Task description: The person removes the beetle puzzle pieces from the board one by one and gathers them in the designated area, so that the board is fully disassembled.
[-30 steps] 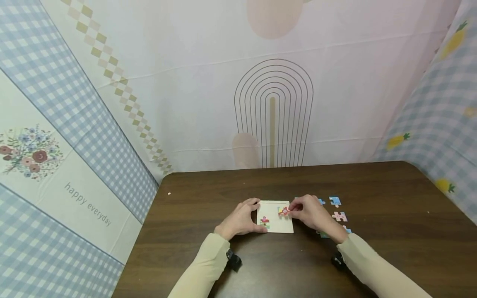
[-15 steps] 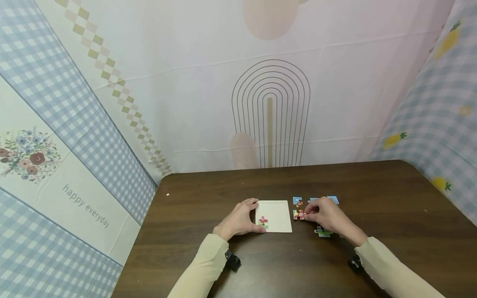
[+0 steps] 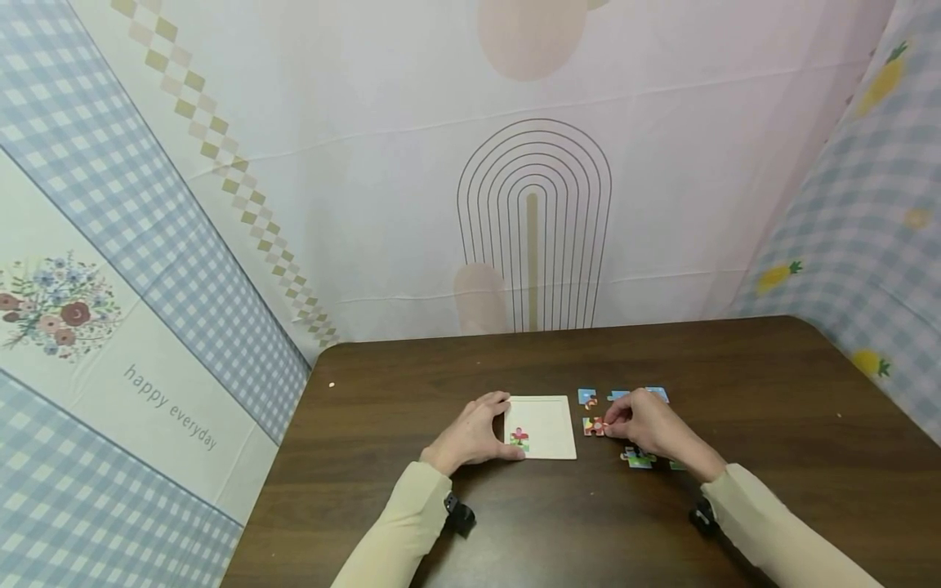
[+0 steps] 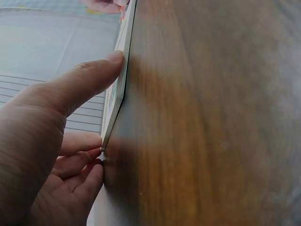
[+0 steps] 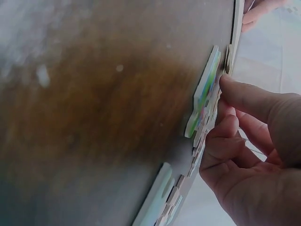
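Note:
My left hand point(image 3: 472, 433) grips a white square puzzle board point(image 3: 551, 420) at its left side, thumb on the near edge and fingers at the far left corner. A jigsaw piece with a pink flower point(image 3: 519, 437) lies in the board's near left corner. To the right of the board, my right hand point(image 3: 650, 425) pinches a red and yellow jigsaw piece point(image 3: 592, 426) between thumb and finger, low at the table. In the left wrist view, the thumb point(image 4: 89, 80) presses the board's edge. In the right wrist view, the fingers hide most of the pinched piece.
Several loose jigsaw pieces lie around my right hand: a blue one point(image 3: 586, 396) beyond the red piece, another blue one point(image 3: 657, 394) farther right, and a green one point(image 3: 638, 459) nearer. The brown table point(image 3: 412, 367) ends at a fabric-covered wall point(image 3: 397, 245).
My right hand has moved right from over the board, carrying the red piece down beside it among the loose pieces. Lately the piece shifted slightly right. The left hand keeps its grip.

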Demonstrator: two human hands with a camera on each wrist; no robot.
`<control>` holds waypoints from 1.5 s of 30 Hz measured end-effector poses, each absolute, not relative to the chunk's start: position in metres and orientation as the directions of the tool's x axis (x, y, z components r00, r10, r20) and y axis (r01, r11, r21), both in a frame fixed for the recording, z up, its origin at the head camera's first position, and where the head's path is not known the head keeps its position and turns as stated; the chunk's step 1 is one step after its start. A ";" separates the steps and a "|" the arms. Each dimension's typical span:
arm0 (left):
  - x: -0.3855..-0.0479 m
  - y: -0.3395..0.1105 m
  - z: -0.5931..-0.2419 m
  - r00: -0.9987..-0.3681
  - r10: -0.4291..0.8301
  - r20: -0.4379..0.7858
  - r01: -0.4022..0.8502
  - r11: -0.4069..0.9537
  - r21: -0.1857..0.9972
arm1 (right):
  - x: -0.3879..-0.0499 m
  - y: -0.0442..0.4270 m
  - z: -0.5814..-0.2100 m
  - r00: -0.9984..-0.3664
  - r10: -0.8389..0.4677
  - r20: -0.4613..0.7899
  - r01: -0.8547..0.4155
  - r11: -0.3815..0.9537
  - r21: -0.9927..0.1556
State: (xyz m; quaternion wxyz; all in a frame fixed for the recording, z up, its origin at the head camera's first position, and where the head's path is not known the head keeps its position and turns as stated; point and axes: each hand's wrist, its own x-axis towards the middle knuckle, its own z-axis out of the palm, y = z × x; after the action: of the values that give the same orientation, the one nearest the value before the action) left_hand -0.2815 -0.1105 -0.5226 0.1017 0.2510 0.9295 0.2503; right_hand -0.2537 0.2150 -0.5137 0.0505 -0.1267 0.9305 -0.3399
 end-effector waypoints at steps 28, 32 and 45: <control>-0.280 -0.113 -0.522 -0.854 0.515 -0.071 0.412 0.753 0.513 | -0.253 0.196 -0.499 -0.974 -0.224 0.027 -0.184 0.717 -0.672; -0.280 -0.112 -0.522 -0.852 0.517 -0.078 0.412 0.756 0.509 | -0.252 0.179 -0.501 -0.969 -0.245 0.022 -0.195 0.707 -0.680; -0.280 -0.109 -0.523 -0.850 0.522 -0.068 0.433 0.767 0.473 | -0.257 0.113 -0.512 -0.908 -0.418 0.037 -0.344 0.691 -0.636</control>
State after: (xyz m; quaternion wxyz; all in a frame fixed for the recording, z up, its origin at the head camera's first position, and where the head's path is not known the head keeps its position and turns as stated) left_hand -0.2804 -0.1088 -0.5232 0.0984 0.2554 0.9348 0.2263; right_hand -0.2570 0.1130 -0.5124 0.0554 -0.2075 0.9178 -0.3339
